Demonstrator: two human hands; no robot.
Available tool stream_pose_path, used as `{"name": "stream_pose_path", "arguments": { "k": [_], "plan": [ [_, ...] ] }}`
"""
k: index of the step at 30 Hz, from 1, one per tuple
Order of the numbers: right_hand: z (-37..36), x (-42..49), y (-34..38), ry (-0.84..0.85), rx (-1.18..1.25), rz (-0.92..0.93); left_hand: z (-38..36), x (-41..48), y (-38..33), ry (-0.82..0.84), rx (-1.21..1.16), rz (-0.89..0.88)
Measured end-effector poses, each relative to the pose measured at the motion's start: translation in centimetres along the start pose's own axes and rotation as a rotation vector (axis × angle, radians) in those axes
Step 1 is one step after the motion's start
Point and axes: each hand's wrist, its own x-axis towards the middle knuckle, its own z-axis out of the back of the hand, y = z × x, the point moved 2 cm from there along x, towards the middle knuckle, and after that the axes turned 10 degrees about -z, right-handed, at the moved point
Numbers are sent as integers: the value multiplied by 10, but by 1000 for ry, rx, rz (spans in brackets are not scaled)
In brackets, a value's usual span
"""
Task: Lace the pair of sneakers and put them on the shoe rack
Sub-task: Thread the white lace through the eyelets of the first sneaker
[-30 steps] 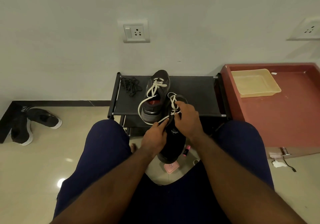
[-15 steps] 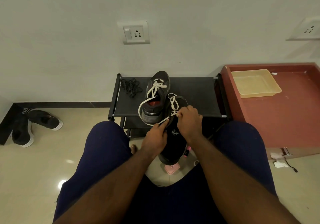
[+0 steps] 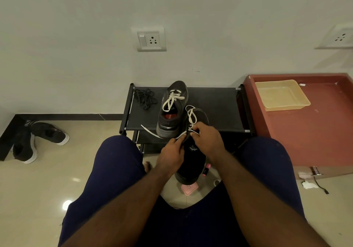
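A dark, matte fabric sneaker (image 3: 191, 162) is held between the person's knees, its toe toward 12 o'clock over the front rail of the shoe rack (image 3: 214, 109). The left hand (image 3: 170, 157), at the shoe's 9 o'clock, pinches a flat white lace (image 3: 181, 135). The right hand (image 3: 207, 141), at 2 o'clock, curls round another strand. The second sneaker (image 3: 172, 113) stands on the rack's black cloth shelf at 11 o'clock, heel at the front edge. Bare shelf extends toward 3 o'clock, and a tangled black lace (image 3: 145, 97) lies toward 9.

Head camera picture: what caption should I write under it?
Left hand and right hand pinch the white lace of one sneaker; the other sneaker sits on the shoe rack.
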Motion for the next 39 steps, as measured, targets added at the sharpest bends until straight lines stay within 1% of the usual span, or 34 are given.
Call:
{"name": "stream_pose_path", "arguments": {
  "k": [2, 4, 6, 9, 11, 13, 15, 16, 17, 18, 19, 20, 23, 24, 26, 28, 32, 34, 36, 39],
  "plan": [
    [-4, 0, 1, -24, -203, 37, -1, 0, 0, 14, 9, -6],
    [-6, 1, 0, -48, -272, 39, -1, -1, -1, 22, 12, -13],
    [-7, 3, -3, -76, -195, 13, -1, 0, 0, 13, 10, -13],
    [-4, 10, -10, -181, 60, -59, 0, 1, 0, 10, 6, -15],
    [1, 13, -11, -247, 308, -134, 1, 1, 0, 11, 8, -16],
    [9, 12, -8, -242, 795, -271, 1, 1, 0, 9, 4, -12],
    [19, 10, -7, -132, 1318, -423, 1, 1, 2, 12, -1, -3],
    [22, 9, -7, -54, 1522, -466, 1, 1, 2, 14, -2, 2],
    [25, 10, -8, 9, 1653, -489, 1, 1, 2, 16, -3, 5],
    [25, 11, -11, 40, 1683, -498, 1, 1, 2, 20, -2, 8],
    [26, 11, -12, 39, 1604, -492, 1, 1, 1, 25, -1, 8],
    [25, 13, -13, 8, 1410, -463, 0, 1, 0, 31, 1, 8],
    [17, 10, -13, -90, 598, -249, 1, 0, -2, 36, 11, -2],
    [12, 8, -11, -97, 388, -177, 0, 0, -2, 32, 9, -5],
    [0, 5, -9, -63, 123, -105, 0, -1, -1, 23, 4, -8],
    [-8, 3, -8, -38, -44, -78, 0, -1, -2, 25, 7, -6],
    [-9, 2, -8, -50, -118, -73, 0, -2, -2, 39, 19, -7],
    [-9, 5, -9, -85, -71, -76, 0, -1, -1, 34, 13, -4],
    [-9, 8, -9, -124, 96, -89, 0, 0, -1, 35, 12, -10],
    [4, 12, -9, -181, 504, -160, 1, -1, -2, 45, 14, -11]
  ]
}}
